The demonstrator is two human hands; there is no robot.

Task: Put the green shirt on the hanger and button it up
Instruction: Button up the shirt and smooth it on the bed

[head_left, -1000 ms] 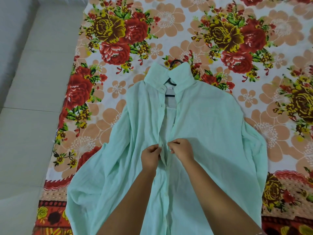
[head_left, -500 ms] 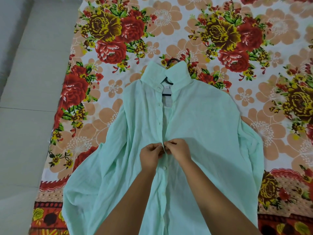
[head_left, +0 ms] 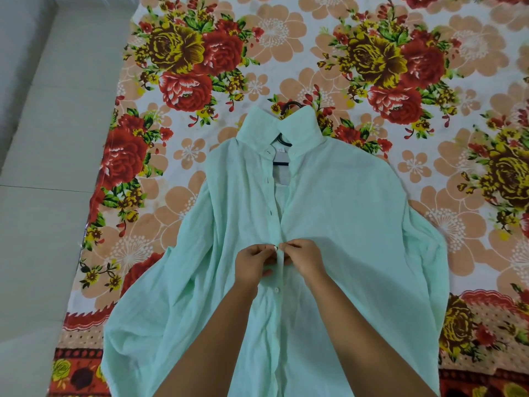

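Mint-green shirt [head_left: 329, 224] flat on floral bedsheet [head_left: 286, 47], black hanger [head_left: 282, 138] at collar. Left hand [head_left: 253, 263], right hand [head_left: 305, 257] meet mid-placket, fingers curled, pinching front edges together.

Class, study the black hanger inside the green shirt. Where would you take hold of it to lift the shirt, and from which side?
Probably its hook, from the far side beyond the collar. Only the hook lies bare on the floral sheet; the green shirt covers the rest, apart from a short stretch in the open neck.
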